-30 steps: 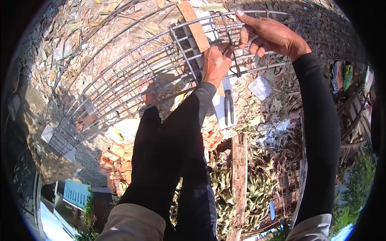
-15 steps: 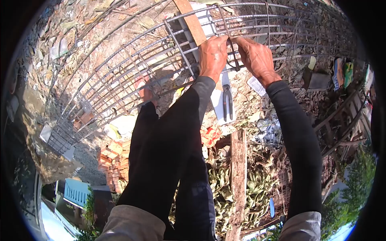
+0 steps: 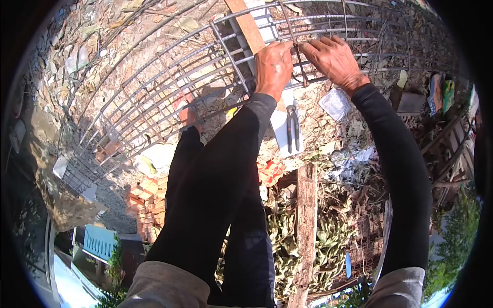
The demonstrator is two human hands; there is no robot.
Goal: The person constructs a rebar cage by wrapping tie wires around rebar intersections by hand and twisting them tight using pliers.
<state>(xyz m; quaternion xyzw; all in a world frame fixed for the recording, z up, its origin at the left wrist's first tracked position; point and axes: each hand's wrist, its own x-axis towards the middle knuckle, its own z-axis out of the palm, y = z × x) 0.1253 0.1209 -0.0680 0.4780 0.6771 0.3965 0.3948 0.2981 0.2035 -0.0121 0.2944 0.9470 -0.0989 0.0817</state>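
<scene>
A long cage of steel bars (image 3: 226, 66) curves across the upper part of the view. My left hand (image 3: 274, 65) is closed at a cross bar of the cage, fingertips pinched at its upper right. Beside it, nearly touching, my right hand (image 3: 333, 59) has its fingers curled in a pinch at the same bar. What lies between the fingertips is too small to make out. A brown wooden strip (image 3: 246, 28) lies by the cage just above my left hand. Pincers (image 3: 292, 128) with dark handles rest on a pale board (image 3: 280, 134) below my hands.
Stacked bricks (image 3: 149, 205) lie at lower left. A wooden beam (image 3: 306, 215) runs down among dry leaves. A clear plastic container (image 3: 335, 104) sits right of the pincers. Sticks and a ladder-like frame (image 3: 452, 149) stand at the right. A foot (image 3: 187, 110) shows by the cage.
My right hand swung in from the upper right to meet my left hand at the cross bar, then shifted slightly; its fingers are now more curled. My left hand has moved little.
</scene>
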